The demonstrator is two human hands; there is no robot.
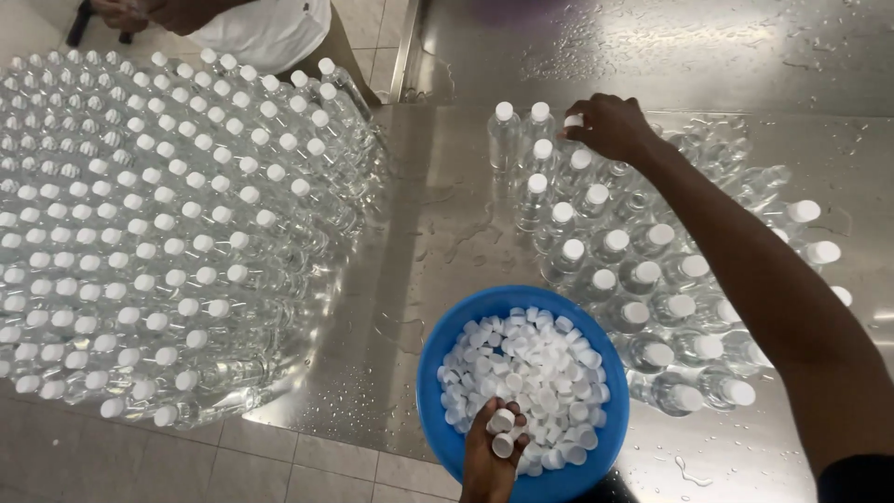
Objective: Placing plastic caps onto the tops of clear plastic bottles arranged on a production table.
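A bowl (438,373) of caps (531,373) is sitting at the near edge of the table (447,214). The left hand (494,447) is resting in the bowl, among the caps. Behind and right of the bowl, bottles (615,251) are standing on the table, the right hand (610,126) over the rearmost. Left of the table, a larger bottle block (149,233) is standing.

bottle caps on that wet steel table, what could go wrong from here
1. The steel table is wet, so a knock from the reaching right hand might slide or topple the close-packed bottles.
2. The left hand pinches two white caps in its fingers; one could slip out.
3. The blue bowl seems to sit near the table edge, so a nudge might spill its caps onto the tiled floor.
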